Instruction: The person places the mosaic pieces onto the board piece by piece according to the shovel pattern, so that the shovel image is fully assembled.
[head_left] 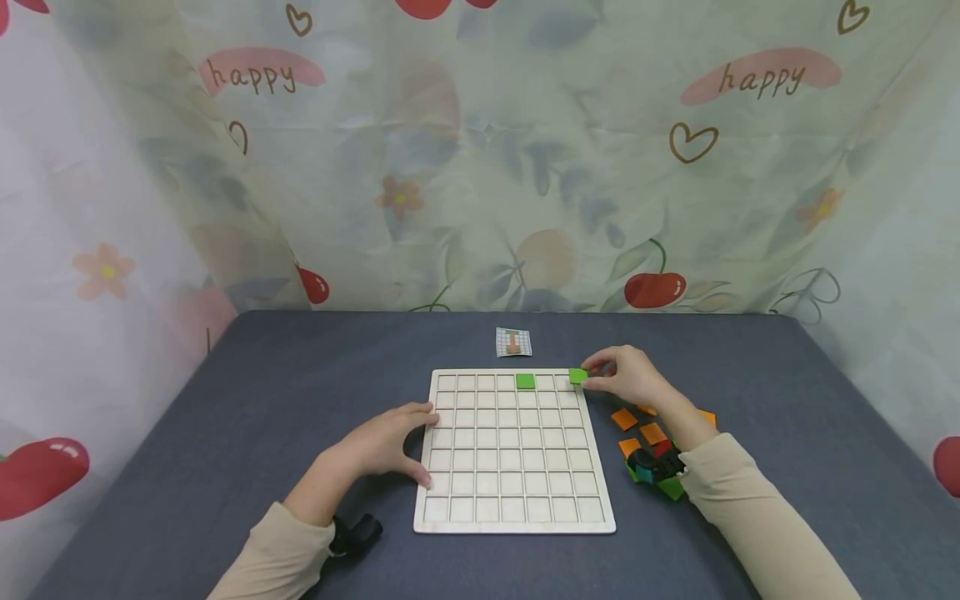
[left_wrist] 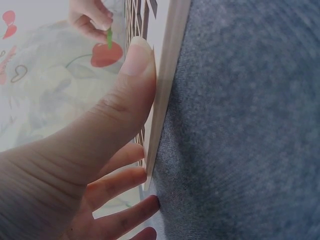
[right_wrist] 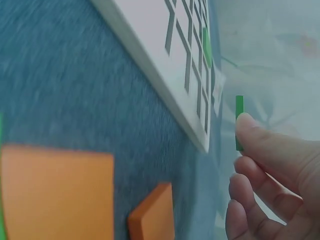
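A white gridded board (head_left: 514,527) lies on the dark cloth, with one green square tile (head_left: 525,381) in its far row. My left hand (head_left: 378,440) rests at the board's left edge, its thumb (left_wrist: 135,62) against the rim and its fingers spread apart. Between thumb and fingertips, my right hand (head_left: 632,377) pinches a second green tile (head_left: 577,377) at the far right corner of the board. In the right wrist view that held tile (right_wrist: 239,122) is seen edge-on, raised above the surface.
Loose orange tiles (head_left: 624,419), a red tile (head_left: 662,448) and green tiles (head_left: 672,488) lie right of the board, partly hidden under my right forearm and its wrist camera. A small printed card (head_left: 513,342) lies beyond the board. A patterned curtain (head_left: 480,167) hangs behind the table.
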